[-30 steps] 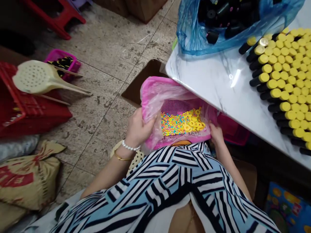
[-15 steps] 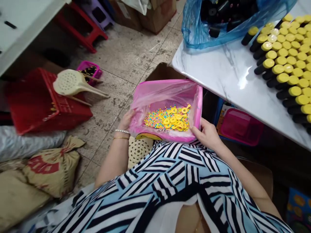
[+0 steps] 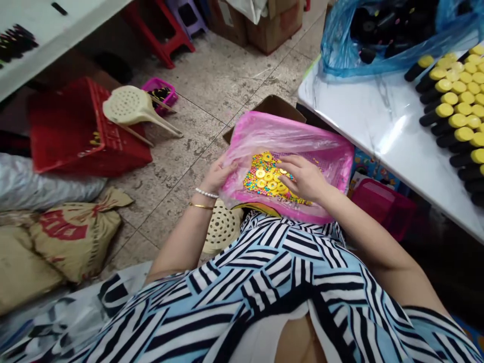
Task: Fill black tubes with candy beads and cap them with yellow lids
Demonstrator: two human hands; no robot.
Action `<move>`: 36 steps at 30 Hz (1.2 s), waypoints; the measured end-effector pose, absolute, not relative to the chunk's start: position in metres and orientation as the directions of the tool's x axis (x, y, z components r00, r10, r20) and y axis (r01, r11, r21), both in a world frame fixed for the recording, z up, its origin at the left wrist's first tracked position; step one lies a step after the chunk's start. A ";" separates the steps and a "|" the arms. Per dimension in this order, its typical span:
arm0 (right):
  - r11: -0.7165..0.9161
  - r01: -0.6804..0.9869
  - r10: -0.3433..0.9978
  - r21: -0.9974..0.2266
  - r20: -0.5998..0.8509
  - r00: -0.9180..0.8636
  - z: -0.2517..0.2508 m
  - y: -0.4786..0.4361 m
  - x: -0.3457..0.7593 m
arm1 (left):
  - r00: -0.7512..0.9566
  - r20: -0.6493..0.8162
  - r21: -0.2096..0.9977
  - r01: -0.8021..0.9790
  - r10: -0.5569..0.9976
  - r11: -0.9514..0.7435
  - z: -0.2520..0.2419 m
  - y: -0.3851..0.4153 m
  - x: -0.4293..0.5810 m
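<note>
The right hand is half open, its fingers curved down onto a heap of yellow rings and tiny multicoloured beads, and from where I stand I cannot tell whether the fingertips have pinched anything. The left hand is closed on the left edge of a pink tray lined with a thin plastic bag, a pearl bracelet and a gold bangle on that wrist. The tray sits just in front of the striped dress. Counting from the person's lap, a marble-topped table stands at two o'clock, bearing rows of black tubes with yellow caps; a blue plastic bag lies at one, a red basket at ten, and sacks at nine. The main risk seems to be the one-handed hold: if the left hand slipped or the tray tipped, the loose beads could roll out over the liner and scatter across the tiled floor. A careless sweep of the right hand could also flick rings past the rim.
</note>
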State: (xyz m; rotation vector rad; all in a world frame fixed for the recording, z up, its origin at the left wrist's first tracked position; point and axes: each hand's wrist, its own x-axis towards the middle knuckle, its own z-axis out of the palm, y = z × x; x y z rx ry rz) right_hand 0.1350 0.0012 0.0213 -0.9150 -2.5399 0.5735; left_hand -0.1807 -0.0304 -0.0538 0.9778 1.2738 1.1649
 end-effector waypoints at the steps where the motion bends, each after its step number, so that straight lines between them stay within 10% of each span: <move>1: 0.709 0.509 0.641 -0.487 0.143 -0.754 0.014 0.017 0.120 | -0.050 -0.175 0.981 -0.091 0.983 0.170 -0.056 -0.027 -0.178; 9: 0.761 0.490 0.498 -0.425 -0.102 -0.861 -0.034 0.032 0.086 | -0.035 -0.110 0.993 -0.040 0.993 0.109 -0.067 -0.013 -0.176; 15: 0.734 0.325 0.355 -0.596 -0.071 -0.932 -0.003 -0.030 0.167 | -0.068 -0.177 0.974 -0.157 0.982 0.165 -0.096 -0.014 -0.170; 25: 0.367 0.859 0.855 -0.358 -0.234 -0.463 -0.019 0.033 0.178 | -0.057 -0.135 0.976 -0.178 0.989 0.123 -0.088 -0.009 -0.148; 36: 0.539 0.677 0.457 -0.502 -0.501 -0.735 0.006 0.011 0.166 | -0.185 -0.299 0.934 -0.260 0.936 0.247 -0.124 -0.008 -0.169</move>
